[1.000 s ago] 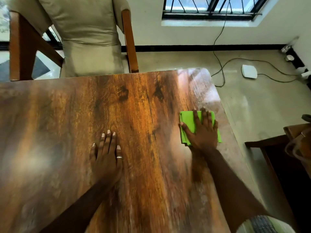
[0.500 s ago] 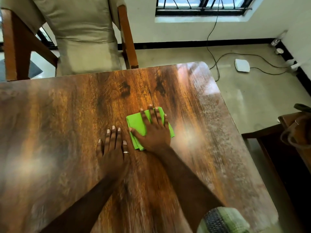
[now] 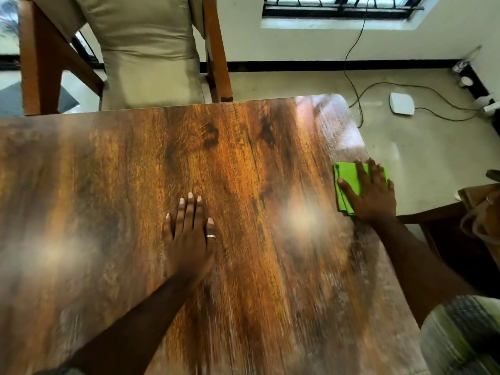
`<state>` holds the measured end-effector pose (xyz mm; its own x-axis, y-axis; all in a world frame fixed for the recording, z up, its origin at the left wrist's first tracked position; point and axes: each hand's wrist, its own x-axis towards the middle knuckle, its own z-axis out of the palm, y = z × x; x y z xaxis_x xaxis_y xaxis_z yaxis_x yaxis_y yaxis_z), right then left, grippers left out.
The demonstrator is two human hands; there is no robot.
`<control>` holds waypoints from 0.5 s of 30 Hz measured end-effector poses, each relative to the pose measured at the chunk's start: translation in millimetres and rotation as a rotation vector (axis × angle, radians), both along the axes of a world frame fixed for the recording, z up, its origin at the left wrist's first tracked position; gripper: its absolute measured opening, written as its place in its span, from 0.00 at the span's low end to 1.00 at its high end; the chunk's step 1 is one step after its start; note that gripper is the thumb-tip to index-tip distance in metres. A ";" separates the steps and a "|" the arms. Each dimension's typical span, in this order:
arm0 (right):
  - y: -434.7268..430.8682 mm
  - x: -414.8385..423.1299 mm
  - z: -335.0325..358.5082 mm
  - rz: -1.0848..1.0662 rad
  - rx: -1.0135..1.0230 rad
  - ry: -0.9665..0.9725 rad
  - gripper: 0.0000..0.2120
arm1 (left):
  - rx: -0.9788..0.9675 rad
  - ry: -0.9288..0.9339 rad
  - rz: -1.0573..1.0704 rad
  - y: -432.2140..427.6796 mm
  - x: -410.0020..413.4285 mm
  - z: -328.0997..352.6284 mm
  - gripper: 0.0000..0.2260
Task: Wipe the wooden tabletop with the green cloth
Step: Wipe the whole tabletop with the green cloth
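Observation:
The folded green cloth (image 3: 347, 180) lies at the right edge of the glossy wooden tabletop (image 3: 135, 198), partly hanging past the rim. My right hand (image 3: 372, 193) presses flat on it with fingers spread and straight. My left hand (image 3: 190, 234), wearing a ring, rests flat on the bare wood near the table's middle, fingers straight and pointing away from me. Both forearms reach in from the bottom of the view.
A wooden chair (image 3: 216, 55) with a beige cushion (image 3: 146, 50) stands at the table's far side. Cables and a white box (image 3: 401, 103) lie on the floor to the right. A brown bag (image 3: 484, 209) sits on dark furniture at the right.
My right hand slid the cloth from the right side to the middle beside my left hand, then back out to the right edge. My left hand stayed planted.

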<state>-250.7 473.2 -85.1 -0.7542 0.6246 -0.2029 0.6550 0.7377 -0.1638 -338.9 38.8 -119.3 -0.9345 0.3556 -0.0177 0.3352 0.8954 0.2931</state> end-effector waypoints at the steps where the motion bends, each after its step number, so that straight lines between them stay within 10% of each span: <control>1: -2.8 -0.2 -0.6 -0.001 0.002 0.003 0.44 | -0.004 -0.003 -0.001 0.0 0.2 -0.1 0.27; 15: -255.7 -38.6 -13.6 0.293 -0.072 0.086 0.35 | 0.051 0.011 0.007 0.4 -0.5 -0.9 0.26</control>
